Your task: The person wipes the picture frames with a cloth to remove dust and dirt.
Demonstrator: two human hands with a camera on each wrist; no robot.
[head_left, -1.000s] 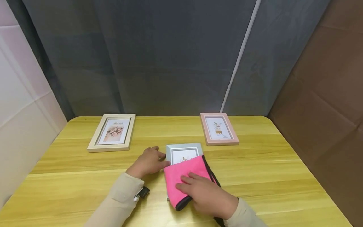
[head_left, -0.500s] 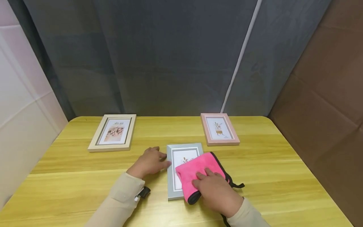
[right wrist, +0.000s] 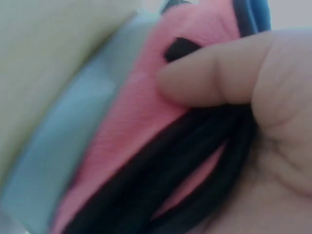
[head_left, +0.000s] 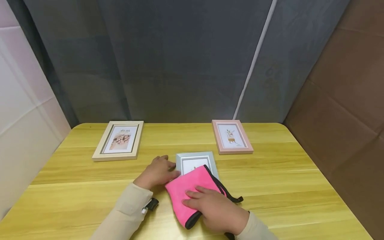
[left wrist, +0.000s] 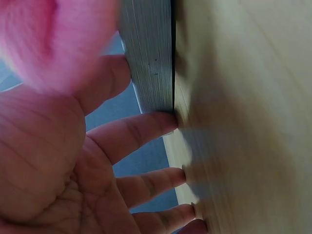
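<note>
A grey-blue picture frame (head_left: 180, 160) lies flat in the middle of the wooden table, its lower part covered by a pink cloth (head_left: 192, 178) with black trim and a black strap. My right hand (head_left: 217, 206) presses the cloth onto the frame, fingers spread over its top. In the right wrist view the thumb (right wrist: 209, 75) lies straight against the pink fabric. Beside the frame's left edge is my left hand (head_left: 157, 171), its fingers extended. The left wrist view shows a finger (left wrist: 146, 129) touching the frame's side (left wrist: 148, 58) while other fingertips rest on the table.
At the back left of the table (head_left: 282, 206) lies a cream picture frame (head_left: 99, 148). A pink picture frame (head_left: 217, 138) lies at the back right. A dark curtain (head_left: 180, 66) hangs behind the table, with fabric panels on both sides.
The right hand slid the cloth rightward, baring the frame's lower left, then back left and slightly nearer, covering it again. My left hand stayed at the frame's left edge.
</note>
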